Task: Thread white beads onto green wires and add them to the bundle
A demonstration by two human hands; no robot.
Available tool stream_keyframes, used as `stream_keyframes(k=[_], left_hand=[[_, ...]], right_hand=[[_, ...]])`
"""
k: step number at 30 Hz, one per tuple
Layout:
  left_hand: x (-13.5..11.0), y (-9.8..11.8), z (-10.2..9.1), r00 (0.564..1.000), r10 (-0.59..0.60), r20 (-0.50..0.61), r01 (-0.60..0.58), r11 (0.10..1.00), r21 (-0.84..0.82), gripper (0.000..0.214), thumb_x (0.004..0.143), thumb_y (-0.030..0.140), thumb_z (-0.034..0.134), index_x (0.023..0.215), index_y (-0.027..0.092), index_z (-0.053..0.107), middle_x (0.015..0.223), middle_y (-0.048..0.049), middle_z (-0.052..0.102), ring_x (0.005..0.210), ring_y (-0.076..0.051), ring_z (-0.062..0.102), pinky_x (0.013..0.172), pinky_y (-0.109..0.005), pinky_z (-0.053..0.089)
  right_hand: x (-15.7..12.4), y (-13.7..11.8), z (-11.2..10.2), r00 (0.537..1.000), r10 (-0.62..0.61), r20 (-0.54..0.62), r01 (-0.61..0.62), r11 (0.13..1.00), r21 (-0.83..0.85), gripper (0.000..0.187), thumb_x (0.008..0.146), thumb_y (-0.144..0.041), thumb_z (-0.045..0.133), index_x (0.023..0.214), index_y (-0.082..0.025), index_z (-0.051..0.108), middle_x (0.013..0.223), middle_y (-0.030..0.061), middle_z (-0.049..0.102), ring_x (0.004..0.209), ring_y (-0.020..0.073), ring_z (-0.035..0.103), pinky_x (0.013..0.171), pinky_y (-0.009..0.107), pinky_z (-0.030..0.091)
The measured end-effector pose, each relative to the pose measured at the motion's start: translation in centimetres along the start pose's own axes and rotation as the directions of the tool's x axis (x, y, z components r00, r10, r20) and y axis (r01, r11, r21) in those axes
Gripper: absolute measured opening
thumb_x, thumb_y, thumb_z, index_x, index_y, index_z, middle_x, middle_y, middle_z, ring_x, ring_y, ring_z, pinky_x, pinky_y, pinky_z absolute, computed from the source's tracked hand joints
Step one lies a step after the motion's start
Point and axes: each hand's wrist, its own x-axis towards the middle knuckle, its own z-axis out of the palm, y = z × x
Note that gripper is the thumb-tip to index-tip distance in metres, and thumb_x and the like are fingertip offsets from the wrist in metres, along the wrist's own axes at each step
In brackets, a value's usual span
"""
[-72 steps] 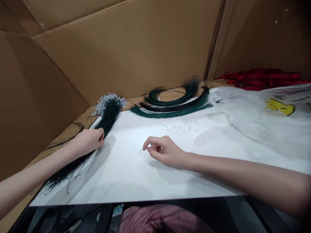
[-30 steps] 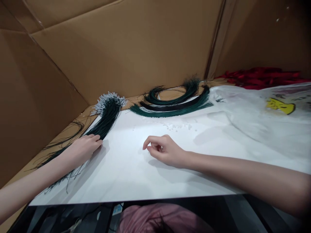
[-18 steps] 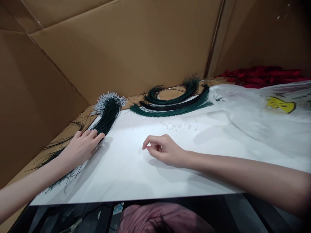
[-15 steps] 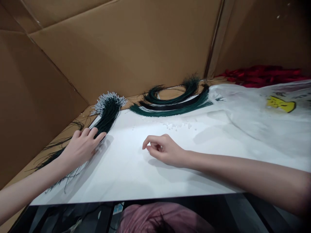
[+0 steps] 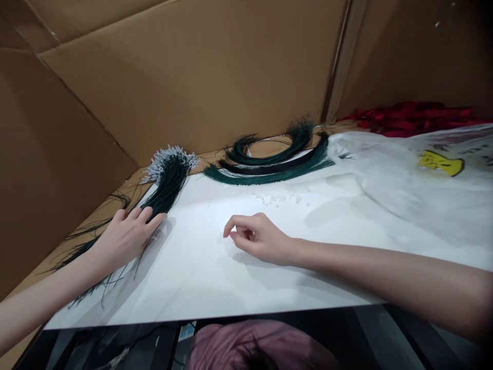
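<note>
My left hand (image 5: pixel 129 234) lies over a bundle of thin dark green wires (image 5: pixel 169 182), with its fingers curled down on the near part. White tips (image 5: pixel 165 158) fan out at the bundle's far end, and its loose ends spread toward the lower left. A single strand (image 5: pixel 140 257) hangs out below my left thumb. Over the middle of the white board (image 5: pixel 192 277), my right hand (image 5: pixel 258 236) is held with fingers curled and thumb and index tips close together. Anything between those fingertips is too small or hidden to make out.
Curved bundles of green and black wires (image 5: pixel 265 177) lie at the back of the board. Small white bits (image 5: pixel 277 198) are scattered before them. At right is a clear plastic bag (image 5: pixel 400 190) with a yellow print. Red ribbon-like material (image 5: pixel 416 118) lies behind it. Cardboard walls (image 5: pixel 215 77) enclose the back.
A strand now shows hanging below my left thumb. Both hands keep nearly the same place, and the whole view has shifted slightly.
</note>
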Motion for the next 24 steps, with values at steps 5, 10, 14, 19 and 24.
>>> stream_keyframes(k=[5,10,14,19,24], left_hand=[[-0.3,-1.3,-0.8,1.0,-0.004,-0.005,0.003,0.99,-0.138,0.045,0.09,0.018,0.04,0.134,0.021,0.05,0.113,-0.0119,0.059,0.099,-0.029,0.057,0.077,-0.041,0.034],[0.0,-1.5,-1.6,1.0,0.004,-0.02,-0.009,0.97,-0.244,0.04,0.094,0.028,0.038,0.133,0.023,0.05,0.115,-0.0096,0.059,0.101,-0.027,0.057,0.079,-0.039,0.036],[0.0,-0.9,-0.4,0.999,0.001,-0.043,-0.008,0.988,-0.151,0.049,0.087,0.026,0.045,0.135,0.027,0.05,0.127,-0.0107,0.056,0.104,-0.03,0.054,0.078,-0.04,0.037],[-0.1,-1.1,1.0,0.994,-0.062,-0.086,0.058,0.997,-0.048,0.063,0.08,0.021,0.046,0.142,0.03,0.045,0.14,-0.0103,0.05,0.115,-0.034,0.051,0.084,-0.046,0.039],[-0.2,-1.5,1.6,0.989,-0.133,-0.057,0.132,0.991,-0.036,0.069,0.078,0.024,0.046,0.147,0.027,0.04,0.137,-0.012,0.054,0.113,-0.037,0.054,0.085,-0.046,0.041]], right_hand=[[0.0,0.0,0.0,1.0,-0.003,-0.001,0.003,1.0,-0.001,0.018,0.08,-0.007,0.051,0.086,-0.015,0.066,0.051,-0.0102,0.033,0.047,0.0058,0.032,0.053,0.019,0.031],[0.1,-0.1,0.0,1.0,0.005,-0.004,-0.005,1.0,0.002,0.018,0.079,-0.006,0.051,0.085,-0.015,0.065,0.05,-0.0102,0.033,0.047,0.006,0.032,0.053,0.019,0.031],[0.0,0.0,0.0,1.0,0.004,0.003,-0.004,1.0,0.005,0.018,0.08,-0.007,0.051,0.085,-0.015,0.065,0.05,-0.0102,0.034,0.047,0.0058,0.032,0.053,0.019,0.031],[0.0,0.1,-0.1,1.0,-0.009,-0.002,0.009,1.0,-0.007,0.018,0.08,-0.007,0.051,0.086,-0.015,0.066,0.051,-0.0102,0.034,0.048,0.0055,0.032,0.053,0.019,0.031],[0.0,0.1,0.0,1.0,-0.008,-0.004,0.008,1.0,-0.001,0.017,0.08,-0.007,0.051,0.085,-0.014,0.066,0.05,-0.0104,0.033,0.047,0.0053,0.033,0.053,0.019,0.031]])
